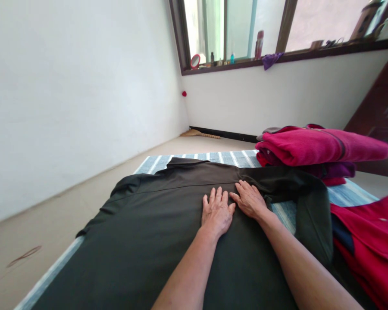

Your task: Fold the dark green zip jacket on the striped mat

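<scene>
We have a dark jacket [168, 228] spread over a striped cover [220, 158], its collar [187, 162] toward the far edge and its lower part running out of view below. Our left hand [217, 211] rests palm down near the long seam [181, 186] across the upper panel; our right hand [248, 200] lies just beside it, angled inward, close to where the right-side sleeve [280, 178] begins. The fingers of both hands are extended and somewhat spread, released, grasping nothing; they only rest on the cloth.

We judge the step in hand to be smoothing the panel flat. To do it well, we should keep the palms low, press evenly and draw the hands apart from the middle, so slack goes out to the edges and does not gather between the thumbs. The seam makes a good guide: if it runs straight, the cloth under it likely lies true. The creases by the right shoulder call for a light pull outward, with the left hand as anchor so that the whole panel does not slide. The left-side sleeve [124, 189] looks rumpled along the cover's edge, and we cannot tell where its end lies; it deserves a separate pass. The right-side sleeve bends down near the red garment [375, 245], so we should avoid dragging the two together.
</scene>
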{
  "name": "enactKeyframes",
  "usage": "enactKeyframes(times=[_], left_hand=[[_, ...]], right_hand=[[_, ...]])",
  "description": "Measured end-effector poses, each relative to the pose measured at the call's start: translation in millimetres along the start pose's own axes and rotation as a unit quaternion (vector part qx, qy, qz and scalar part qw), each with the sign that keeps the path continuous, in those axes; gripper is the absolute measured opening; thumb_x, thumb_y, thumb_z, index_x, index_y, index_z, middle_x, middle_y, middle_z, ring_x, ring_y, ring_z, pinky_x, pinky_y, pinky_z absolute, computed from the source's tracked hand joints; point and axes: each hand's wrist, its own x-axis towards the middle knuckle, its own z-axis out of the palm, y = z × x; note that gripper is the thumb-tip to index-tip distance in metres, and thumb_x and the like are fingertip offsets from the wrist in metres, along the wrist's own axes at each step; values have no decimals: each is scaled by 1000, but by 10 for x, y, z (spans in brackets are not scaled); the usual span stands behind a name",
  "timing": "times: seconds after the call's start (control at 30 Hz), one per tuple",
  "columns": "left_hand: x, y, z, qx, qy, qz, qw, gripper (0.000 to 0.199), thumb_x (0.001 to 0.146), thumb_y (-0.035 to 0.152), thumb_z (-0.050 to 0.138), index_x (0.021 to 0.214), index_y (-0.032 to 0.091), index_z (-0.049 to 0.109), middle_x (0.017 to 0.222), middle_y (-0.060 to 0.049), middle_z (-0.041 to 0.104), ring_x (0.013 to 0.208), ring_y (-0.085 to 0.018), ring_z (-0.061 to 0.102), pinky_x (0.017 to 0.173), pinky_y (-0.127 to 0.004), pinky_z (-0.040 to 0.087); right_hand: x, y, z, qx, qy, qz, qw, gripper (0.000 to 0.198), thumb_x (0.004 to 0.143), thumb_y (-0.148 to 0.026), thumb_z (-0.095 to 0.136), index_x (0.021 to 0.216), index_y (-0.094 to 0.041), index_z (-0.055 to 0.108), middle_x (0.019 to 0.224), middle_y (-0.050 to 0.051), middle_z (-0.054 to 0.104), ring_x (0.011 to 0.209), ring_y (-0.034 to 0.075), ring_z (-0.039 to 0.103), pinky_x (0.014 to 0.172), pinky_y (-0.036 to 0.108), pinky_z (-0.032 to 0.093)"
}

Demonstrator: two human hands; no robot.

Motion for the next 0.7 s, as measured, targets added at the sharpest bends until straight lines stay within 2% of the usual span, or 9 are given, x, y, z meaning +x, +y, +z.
enactKeyframes(times=[0.7], left_hand=[[4, 4, 6, 0, 5, 0, 1000, 55, 92, 48, 28, 139, 21, 39, 150, -6, 32, 139, -25, 21, 110, -51, 19]], right_hand=[[6, 11, -2, 5, 17, -6, 1000, 57, 93, -46, 32, 138, -12, 38, 148, 12, 33, 137, 24, 25, 110, 41, 18]])
